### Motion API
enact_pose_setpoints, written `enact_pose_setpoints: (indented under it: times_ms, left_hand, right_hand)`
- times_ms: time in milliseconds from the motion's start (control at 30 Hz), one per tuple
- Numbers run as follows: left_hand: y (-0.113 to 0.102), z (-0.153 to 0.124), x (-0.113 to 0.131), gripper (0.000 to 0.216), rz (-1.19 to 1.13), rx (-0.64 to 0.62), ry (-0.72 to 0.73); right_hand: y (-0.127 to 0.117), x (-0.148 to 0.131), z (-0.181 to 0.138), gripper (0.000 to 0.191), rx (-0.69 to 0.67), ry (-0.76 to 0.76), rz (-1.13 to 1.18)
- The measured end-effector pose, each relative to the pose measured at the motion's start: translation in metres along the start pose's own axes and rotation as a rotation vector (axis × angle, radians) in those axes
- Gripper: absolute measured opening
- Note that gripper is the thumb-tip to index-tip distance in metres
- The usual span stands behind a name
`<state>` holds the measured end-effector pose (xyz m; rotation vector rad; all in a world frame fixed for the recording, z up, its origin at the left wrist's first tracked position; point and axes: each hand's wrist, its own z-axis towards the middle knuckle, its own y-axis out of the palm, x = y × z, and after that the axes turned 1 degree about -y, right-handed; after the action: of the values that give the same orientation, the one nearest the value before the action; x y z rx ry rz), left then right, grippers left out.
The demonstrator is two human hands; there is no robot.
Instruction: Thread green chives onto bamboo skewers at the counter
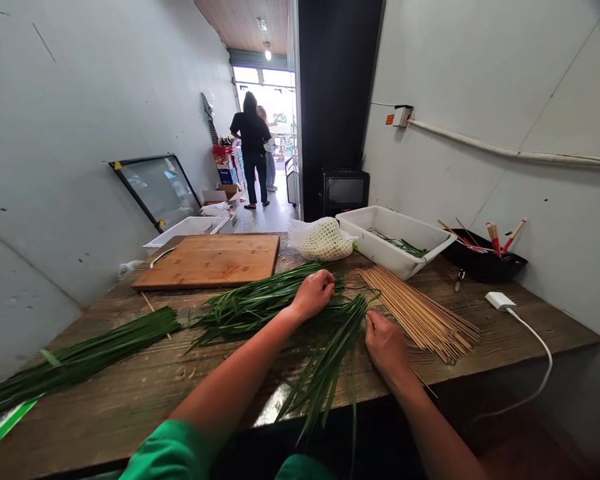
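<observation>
Long green chive leaves (260, 303) lie in a loose heap on the wooden table (130, 393). My left hand (314, 291) rests on the heap with its fingers curled into the leaves. My right hand (386, 341) is closed in a pinch on the end of a smaller bunch of leaves (330, 360) that fans out over the table's front edge. A thin skewer seems to run under this hand. A pile of bamboo skewers (420, 310) lies just right of it.
Another bundle of leaves (80, 357) lies at the left. Behind are a wooden cutting board (213, 259), a netted white bag (321, 240), a white tub (395, 240), a black tray with chopsticks (483, 260) and a white charger with cable (500, 301). Two people stand in the far doorway.
</observation>
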<state>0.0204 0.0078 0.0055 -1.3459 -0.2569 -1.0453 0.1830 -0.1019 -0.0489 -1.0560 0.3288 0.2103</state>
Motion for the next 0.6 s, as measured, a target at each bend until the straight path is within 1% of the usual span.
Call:
enact_pose_setpoints:
  times_ms: [100, 200, 267, 400, 500, 600]
  left_hand:
    - [0.0035, 0.0016, -0.0026, 0.036, -0.208, -0.076, -0.116]
    - [0.0077, 0.0033, -0.0065, 0.033, -0.300, -0.090, -0.194]
    - [0.0093, 0.0039, -0.0078, 0.028, -0.294, -0.061, -0.192]
    - [0.0082, 0.0031, -0.0054, 0.031, -0.256, -0.001, -0.133]
    - [0.0071, 0.0023, -0.0029, 0.033, -0.223, 0.010, -0.142]
    - [0.0082, 0.0022, -0.0025, 0.026, -0.206, 0.019, -0.155]
  right_hand:
    - [0.0003, 0.0004, 0.0001, 0.027, 0.015, -0.019, 0.011]
    - [0.0003, 0.0003, 0.0007, 0.027, 0.009, -0.018, 0.015]
    - [0.0003, 0.0000, 0.0009, 0.026, 0.011, -0.006, 0.012]
    - [-0.0005, -0.0009, 0.0008, 0.027, 0.021, -0.013, 0.020]
    - [-0.0014, -0.0017, 0.0007, 0.028, 0.015, -0.020, 0.026]
    - [-0.0019, -0.0022, 0.0005, 0.027, 0.013, -0.013, 0.011]
